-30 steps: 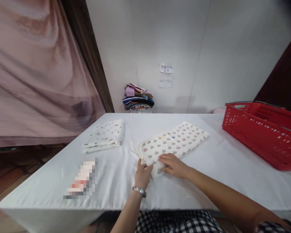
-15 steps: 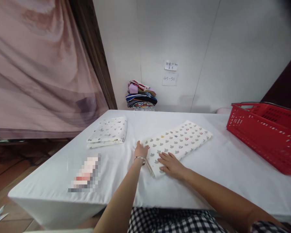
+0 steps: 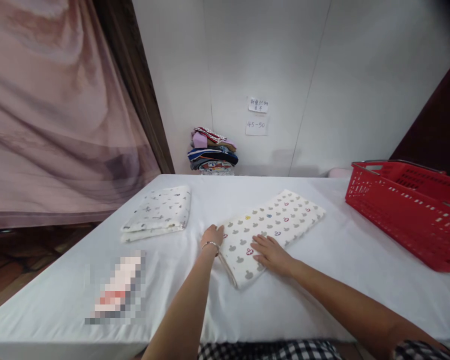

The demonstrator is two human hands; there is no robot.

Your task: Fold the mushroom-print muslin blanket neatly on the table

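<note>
A long folded white cloth (image 3: 273,222) with grey, red, yellow and blue mushroom-like prints lies slantwise on the table before me. My left hand (image 3: 212,239), with a bracelet at the wrist, is curled at the cloth's left edge; its fingertips are partly hidden there. Flat on the near part of the cloth rests my right hand (image 3: 272,255), fingers spread. To the left lies another folded white cloth (image 3: 159,210) with small dark prints, apart from both hands.
A red plastic basket (image 3: 401,215) stands on the right of the white-covered table (image 3: 165,280). A blurred-out flat object (image 3: 118,287) lies at the near left. Behind the table is a stack of folded fabrics (image 3: 213,152), against a wall with paper notes (image 3: 257,126).
The near left end of the cloth reaches slightly closer to me, with my left hand still at its edge. My right hand stays flat on it. The whole view has shifted slightly.
</note>
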